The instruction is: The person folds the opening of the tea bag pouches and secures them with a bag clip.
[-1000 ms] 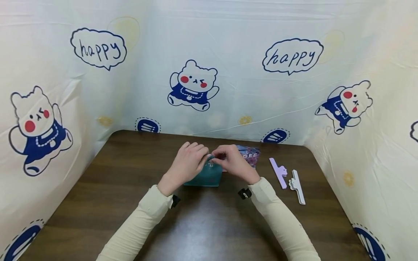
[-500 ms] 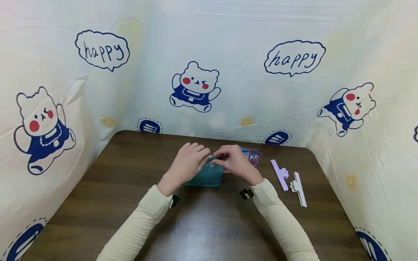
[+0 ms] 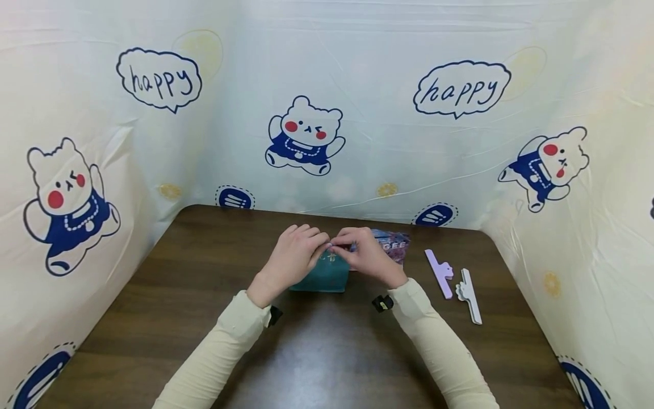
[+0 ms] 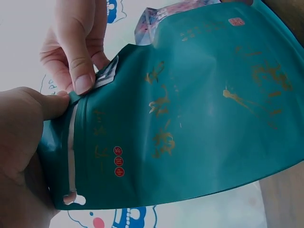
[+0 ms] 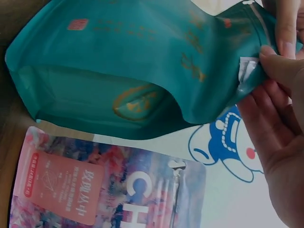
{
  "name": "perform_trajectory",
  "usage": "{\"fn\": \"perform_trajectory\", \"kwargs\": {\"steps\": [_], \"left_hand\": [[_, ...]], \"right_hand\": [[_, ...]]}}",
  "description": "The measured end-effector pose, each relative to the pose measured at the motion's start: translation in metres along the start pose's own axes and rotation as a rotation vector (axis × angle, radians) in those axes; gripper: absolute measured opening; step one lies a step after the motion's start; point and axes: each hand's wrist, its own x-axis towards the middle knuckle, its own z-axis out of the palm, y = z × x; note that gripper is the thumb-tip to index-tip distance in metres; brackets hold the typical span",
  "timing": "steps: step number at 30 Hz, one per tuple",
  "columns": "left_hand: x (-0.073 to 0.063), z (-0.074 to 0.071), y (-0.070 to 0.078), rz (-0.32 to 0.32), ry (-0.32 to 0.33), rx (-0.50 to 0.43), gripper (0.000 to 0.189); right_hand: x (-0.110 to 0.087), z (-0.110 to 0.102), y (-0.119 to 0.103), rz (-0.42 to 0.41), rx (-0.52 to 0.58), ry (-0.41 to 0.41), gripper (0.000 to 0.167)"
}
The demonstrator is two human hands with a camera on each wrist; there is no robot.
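Two hands point(image 3: 291, 255) point(image 3: 369, 258), fingers point(image 5: 266, 109) gripping a teal pouch point(image 4: 194, 109), dark wood-grain table point(image 3: 291, 346), cartoon-printed backdrop point(image 3: 378, 136), apparently cloth

Teal pouch point(image 3: 323, 278) upright on the tabletop point(image 3: 204, 255)

Glossy, with gold script point(image 4: 162, 110) and small red stamps point(image 4: 118, 162), it buckles inward along one side; a pale strip point(image 4: 71, 152) runs across near the top, a whitish tab point(image 4: 107, 76) beside it.

A brown wood-grained table point(image 3: 306, 352) carries a glossy teal pouch point(image 3: 322, 279), a pink-and-blue printed pouch point(image 3: 395, 244), a lilac bar-shaped clip point(image 3: 438, 274) and a white bar-shaped clip point(image 3: 470, 297).
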Motion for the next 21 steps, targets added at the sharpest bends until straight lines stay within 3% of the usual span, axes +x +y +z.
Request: {"fn": "perform_trajectory", "kwargs": {"steps": [12,21], "left_hand": [[0.0044,-0.0015,0.0047,-0.035,0.022,0.004,0.011],[0.0019,-0.0002,0.0028,-0.050,0.020,0.010,0.011]], "right_hand": [[-0.0029,0.0019,-0.0008,-0.078,-0.048,0.062,0.015],[-0.0075,0.0055,0.0001,0.006,0.042,0.041,0.020]]}}
